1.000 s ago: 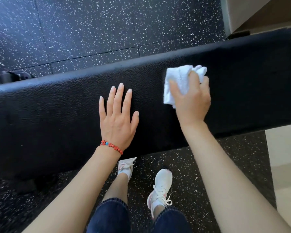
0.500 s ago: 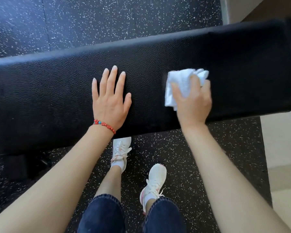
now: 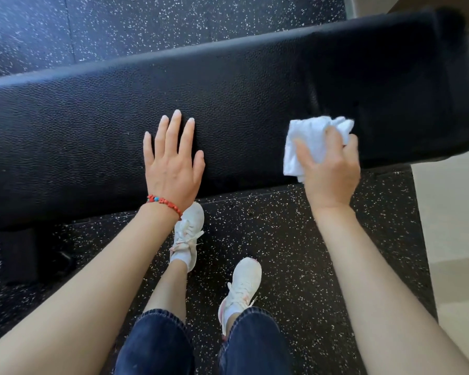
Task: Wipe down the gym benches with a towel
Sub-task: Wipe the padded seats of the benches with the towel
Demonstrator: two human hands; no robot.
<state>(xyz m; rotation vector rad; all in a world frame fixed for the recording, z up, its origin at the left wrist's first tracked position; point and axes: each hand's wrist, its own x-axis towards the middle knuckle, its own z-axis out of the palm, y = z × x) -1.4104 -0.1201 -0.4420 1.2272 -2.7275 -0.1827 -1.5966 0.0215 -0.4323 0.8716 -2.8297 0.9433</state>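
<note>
- The floor (image 3: 282, 239) is black rubber flecked with white; at the right edge it gives way to a pale, smooth floor strip (image 3: 452, 226).
- A long black padded gym bench, the tabletop (image 3: 241, 85) here, runs across the view from the left edge to a rounded end at the upper right, its pebbled surface slightly tilted in the picture.
- Two bare forearms reach from the bottom corners up to the near side of the pad.
- Dark blue jeans (image 3: 157, 345) show at the bottom centre, with two white sneakers (image 3: 243, 285) on the rubber floor, one just below the pad's near edge.
- The left hand (image 3: 173, 163) lies flat on the pad near its middle, fingers straight and slightly spread, its grip released, palm pressed to the surface.
- The right hand (image 3: 331, 171) sits at the near edge of the pad toward its right end, its grip closed around the towel.
- The white towel (image 3: 309, 142) is bunched under and ahead of those fingers, resting against the pad, well apart from the left hand.
- A red beaded bracelet (image 3: 164, 203) with one blue bead circles the left wrist.
</note>
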